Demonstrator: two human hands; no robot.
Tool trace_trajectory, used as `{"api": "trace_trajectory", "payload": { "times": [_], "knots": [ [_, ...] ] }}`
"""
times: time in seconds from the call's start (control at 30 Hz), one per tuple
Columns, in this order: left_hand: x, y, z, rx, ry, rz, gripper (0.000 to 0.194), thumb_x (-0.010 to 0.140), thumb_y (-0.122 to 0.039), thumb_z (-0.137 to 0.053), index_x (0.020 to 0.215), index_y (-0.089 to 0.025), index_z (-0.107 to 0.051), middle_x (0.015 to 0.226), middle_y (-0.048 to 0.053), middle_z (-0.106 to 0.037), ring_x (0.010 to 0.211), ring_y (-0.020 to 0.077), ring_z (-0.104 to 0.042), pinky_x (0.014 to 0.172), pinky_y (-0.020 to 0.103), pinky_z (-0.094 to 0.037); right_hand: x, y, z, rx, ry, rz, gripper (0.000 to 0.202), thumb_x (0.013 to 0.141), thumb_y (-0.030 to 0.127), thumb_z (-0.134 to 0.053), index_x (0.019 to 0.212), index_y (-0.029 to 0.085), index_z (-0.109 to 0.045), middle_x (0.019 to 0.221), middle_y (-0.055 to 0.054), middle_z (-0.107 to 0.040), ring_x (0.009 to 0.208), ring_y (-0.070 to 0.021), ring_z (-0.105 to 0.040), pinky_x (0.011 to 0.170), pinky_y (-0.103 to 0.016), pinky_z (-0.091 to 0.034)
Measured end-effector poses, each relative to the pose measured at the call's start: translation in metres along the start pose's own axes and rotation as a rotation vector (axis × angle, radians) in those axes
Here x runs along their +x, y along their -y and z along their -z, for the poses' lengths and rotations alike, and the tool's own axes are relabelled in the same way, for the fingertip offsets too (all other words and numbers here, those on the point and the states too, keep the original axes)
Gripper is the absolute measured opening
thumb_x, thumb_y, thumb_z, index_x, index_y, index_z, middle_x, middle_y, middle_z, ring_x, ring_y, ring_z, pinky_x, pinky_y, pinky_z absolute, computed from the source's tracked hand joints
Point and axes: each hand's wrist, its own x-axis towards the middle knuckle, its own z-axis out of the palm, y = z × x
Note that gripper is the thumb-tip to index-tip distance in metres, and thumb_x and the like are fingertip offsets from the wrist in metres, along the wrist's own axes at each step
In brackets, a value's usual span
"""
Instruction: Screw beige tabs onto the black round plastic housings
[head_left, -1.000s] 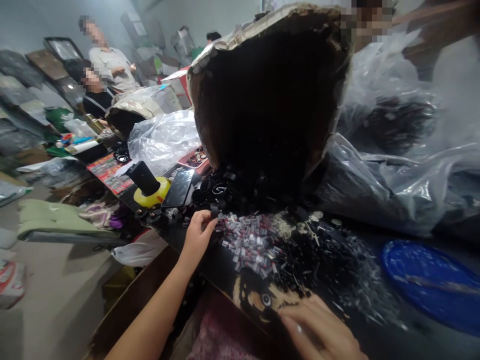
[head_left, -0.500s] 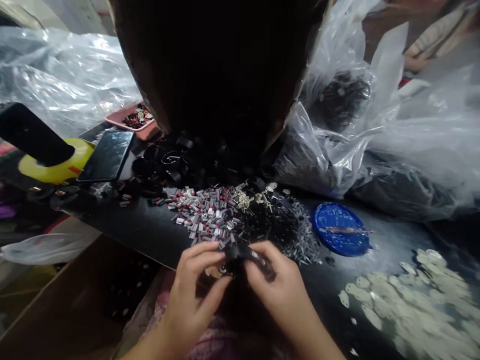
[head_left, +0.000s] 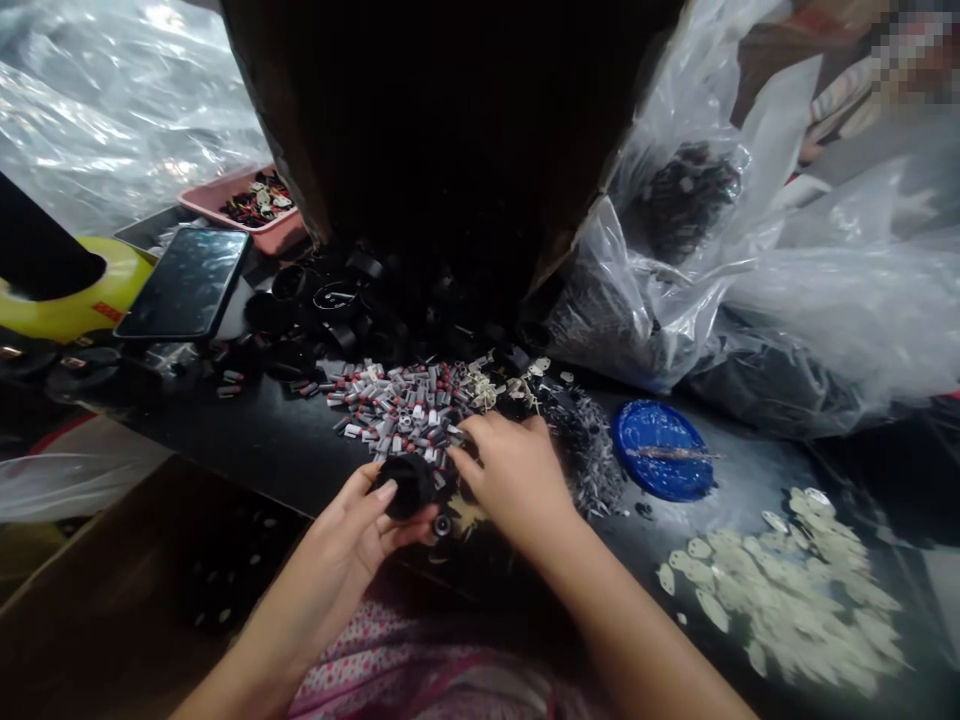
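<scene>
A round, hollow black plastic part [head_left: 407, 487] is gripped in my left hand [head_left: 346, 535], thumb on its rim and fingers beneath. My right hand [head_left: 517, 475] is at the near right edge of a heap of small grey pieces with red ends [head_left: 397, 405]. Its thumb and forefinger are apart, and I see nothing held between them. Close by that hand lie some cream-coloured flat pieces [head_left: 536, 370] and a heap of thin dark grey pins [head_left: 600, 460]. A small black ring-shaped piece [head_left: 442, 524] shows just below my left fingertips.
Behind the heaps, black round parts [head_left: 334, 300] spill from a big dark box [head_left: 450, 130]. A phone [head_left: 184, 285], a yellow roll [head_left: 124, 270] and a pink tray [head_left: 274, 235] stand left. Rightward are a blue lid [head_left: 664, 450], cream flat pieces [head_left: 795, 590] and clear bags [head_left: 660, 300].
My right hand has let go of the black part and moved up to the grey heap. The left hand has shifted left, turning the part's hollow side up. The view has swung slightly.
</scene>
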Motion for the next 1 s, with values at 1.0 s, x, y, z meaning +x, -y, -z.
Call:
{"api": "trace_trajectory", "payload": {
  "times": [1.0],
  "knots": [
    [0.002, 0.003, -0.016, -0.346, 0.084, 0.038, 0.015, 0.092, -0.019, -0.054, 0.098, -0.021, -0.068, 0.105, 0.005, -0.074, 0.098, 0.0216, -0.070, 0.088, 0.036, -0.056, -0.039, 0.007, -0.002, 0.597, -0.052, -0.012, 0.011, 0.090, 0.023, -0.059, 0.097, 0.021, -0.067, 0.091, -0.002, -0.071, 0.084, -0.0173, -0.062, 0.076, -0.030, -0.041]
  ]
}}
